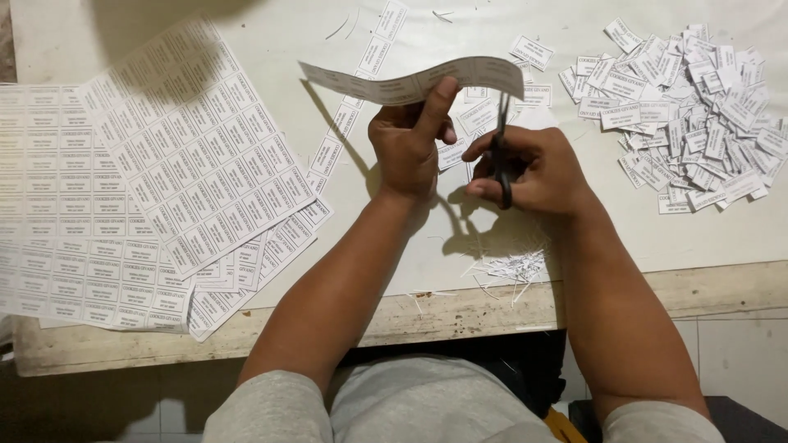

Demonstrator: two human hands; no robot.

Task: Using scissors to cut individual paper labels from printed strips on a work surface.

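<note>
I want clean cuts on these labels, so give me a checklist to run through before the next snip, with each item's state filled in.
1. Strip held firmly: the left hand pinches the label strip between thumb and fingers. Ok.
2. Scissors gripped: the right hand holds the black scissors. Ok.
3. Blades on the strip: they meet its right end. Ok.
4. Blade aligned between two labels: too small to judge. Cannot tell.
5. Left fingers away from the blades: the thumb sits well left of the cut. Ok.
6. Room for cut labels: the pile of cut labels lies to the right on the table. Ok.
</note>
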